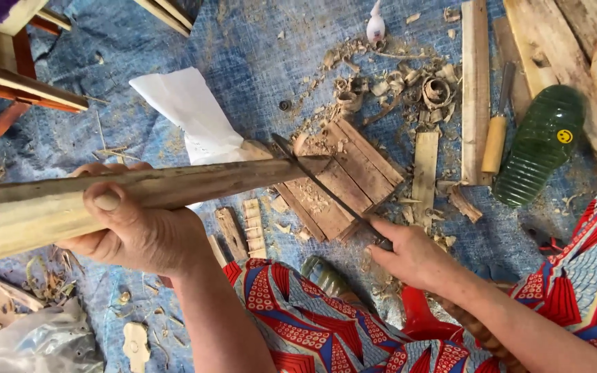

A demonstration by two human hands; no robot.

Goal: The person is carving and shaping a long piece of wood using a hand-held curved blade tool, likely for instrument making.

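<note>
The long wooden stick (139, 190) runs from the left edge across the middle, above a blue tarp (243, 69) strewn with wood shavings (395, 86). The left hand (129, 228) is wrapped around the stick, fingers curled over its top and thumb pressed along its near side. The stick's far end meets the dark blade of a knife (326, 190), which crosses it at an angle just above a small slatted wooden board (347, 179) lying on the tarp. The right hand (412, 255) is closed around the knife's handle, low and right of the board. Well to the right lies a green ribbed plastic bottle (540, 145), on its side against pale planks (561, 48). Just left of the bottle rests a chisel (497, 131) with a light wooden handle. A white sheet of paper (195, 114) lies behind the stick, partly hidden by it. Red and blue patterned cloth (298, 324) covers the person's lap below the hands.
</note>
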